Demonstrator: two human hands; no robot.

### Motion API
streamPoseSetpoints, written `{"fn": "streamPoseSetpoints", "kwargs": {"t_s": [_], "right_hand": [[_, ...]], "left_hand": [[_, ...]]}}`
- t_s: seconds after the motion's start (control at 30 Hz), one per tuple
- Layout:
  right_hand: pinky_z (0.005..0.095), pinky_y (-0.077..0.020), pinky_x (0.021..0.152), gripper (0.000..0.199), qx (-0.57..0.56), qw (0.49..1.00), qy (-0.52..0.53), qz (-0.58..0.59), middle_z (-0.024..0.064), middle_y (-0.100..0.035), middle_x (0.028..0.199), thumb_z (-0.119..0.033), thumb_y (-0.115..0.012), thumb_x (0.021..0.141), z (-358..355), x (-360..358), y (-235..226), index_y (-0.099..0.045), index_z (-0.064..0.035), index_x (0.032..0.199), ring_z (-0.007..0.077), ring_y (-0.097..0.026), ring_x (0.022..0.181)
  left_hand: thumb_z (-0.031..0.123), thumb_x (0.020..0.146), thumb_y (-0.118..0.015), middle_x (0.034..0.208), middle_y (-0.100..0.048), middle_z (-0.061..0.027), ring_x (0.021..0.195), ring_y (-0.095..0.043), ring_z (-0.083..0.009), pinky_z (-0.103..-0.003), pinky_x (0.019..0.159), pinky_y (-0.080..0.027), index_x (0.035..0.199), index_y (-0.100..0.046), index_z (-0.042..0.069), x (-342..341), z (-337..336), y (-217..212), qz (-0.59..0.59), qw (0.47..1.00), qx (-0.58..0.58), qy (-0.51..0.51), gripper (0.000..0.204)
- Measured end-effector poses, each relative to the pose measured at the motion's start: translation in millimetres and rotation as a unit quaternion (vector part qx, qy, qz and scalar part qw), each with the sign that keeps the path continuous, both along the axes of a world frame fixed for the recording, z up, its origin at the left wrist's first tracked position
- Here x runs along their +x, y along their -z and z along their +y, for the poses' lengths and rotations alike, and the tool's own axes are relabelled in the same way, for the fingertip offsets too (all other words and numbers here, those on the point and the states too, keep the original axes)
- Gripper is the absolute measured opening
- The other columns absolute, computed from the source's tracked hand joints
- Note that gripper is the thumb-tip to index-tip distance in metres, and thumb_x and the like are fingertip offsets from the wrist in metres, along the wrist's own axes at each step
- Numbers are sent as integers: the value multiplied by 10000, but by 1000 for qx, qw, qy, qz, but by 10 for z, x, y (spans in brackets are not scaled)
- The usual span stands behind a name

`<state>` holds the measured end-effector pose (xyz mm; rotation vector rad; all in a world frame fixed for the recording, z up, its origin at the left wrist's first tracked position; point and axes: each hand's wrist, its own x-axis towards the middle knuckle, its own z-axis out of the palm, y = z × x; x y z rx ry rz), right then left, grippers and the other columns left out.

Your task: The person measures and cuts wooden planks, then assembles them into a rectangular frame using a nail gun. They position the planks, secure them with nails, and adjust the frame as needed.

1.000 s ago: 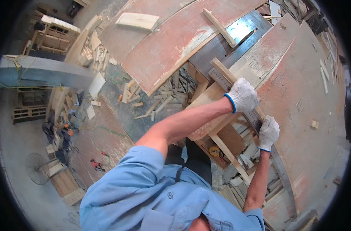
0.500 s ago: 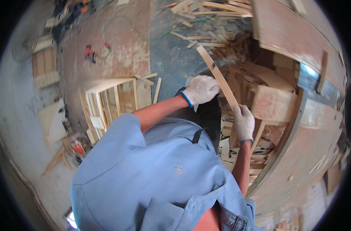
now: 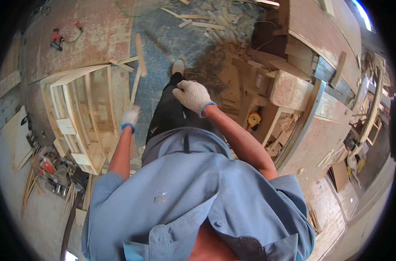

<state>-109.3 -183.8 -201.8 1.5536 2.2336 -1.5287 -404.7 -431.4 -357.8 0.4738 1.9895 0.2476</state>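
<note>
My right hand (image 3: 193, 95), in a white knit glove with a blue cuff, is over my dark trousers. Its fingers are curled in and nothing shows in them. My left hand (image 3: 130, 117), gloved the same way, is smeared by motion beside the wooden frame (image 3: 110, 93); its fingers are unclear. Just beyond it is a narrow wood strip (image 3: 136, 89). Farther out, a wider wood strip (image 3: 140, 54) is apart from both hands; whether it lies down or is in the air I cannot tell.
At right stands a worn workbench (image 3: 289, 91) with a metal edge and a yellow tape measure (image 3: 254, 118) underneath. Scrap wood (image 3: 215, 21) covers the floor ahead. A red-and-black power tool (image 3: 56, 40) lies at far left. My shoe (image 3: 178, 66) is ahead.
The wood strip has left my right hand and is now at the left, beyond the frame. My right hand has moved left; my left hand has dropped back beside the frame. The view has turned.
</note>
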Motion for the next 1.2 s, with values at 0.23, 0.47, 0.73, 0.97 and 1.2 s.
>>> {"fn": "streamPoseSetpoints", "kwargs": {"t_s": [0.23, 0.47, 0.73, 0.97, 1.2], "right_hand": [[504, -561, 768, 309, 199, 915, -188, -296, 196, -737, 886, -311, -627, 906, 531, 1499, 399, -737, -30, 841, 389, -709, 864], [498, -219, 1247, 574, 181, 846, -272, -422, 381, -494, 1449, -356, -543, 921, 589, 2824, 1289, -681, 82, 1265, 514, -373, 1431], [480, -412, 1131, 530, 95, 746, -364, -550, 239, -626, 1392, -426, -562, 921, 858, 2611, 1415, -741, -18, 1209, 368, -583, 1318], [500, -556, 880, 367, 68, 728, -498, -466, 195, -759, 1093, -372, -581, 949, 477, 1907, 1488, -773, -122, 1137, 374, -722, 1048], [439, -531, 904, 423, -180, 950, -149, -207, 219, -747, 1065, -413, -594, 969, -1179, -89, 740, -757, -34, 1063, 375, -709, 1011]], "left_hand": [[218, 938, -554, 792, -696, -135, 734, -697, -276, -420, 681, -534, 863, -699, 16, 533, -694, -330, -113, 988, -53, -96, 259], [361, 904, -586, 1018, -738, -215, 988, -688, -404, -441, 861, -529, 998, -748, 17, 958, -611, -477, -33, 999, 35, 11, 392], [381, 943, -509, 1078, -726, -227, 1056, -672, -439, -537, 910, -511, 1038, -741, 70, 1159, -1028, -1016, 30, 999, -32, -9, 400], [270, 1021, -563, 1075, -749, -150, 1042, -701, -297, -406, 913, -520, 1124, -720, 40, 955, -1134, -1448, -102, 936, 198, -273, 297], [57, 1016, -551, 1121, -715, -152, 1002, -682, -216, -330, 869, -560, 1157, -697, -53, -276, -389, -3695, -147, 738, 631, -188, 231]]}}
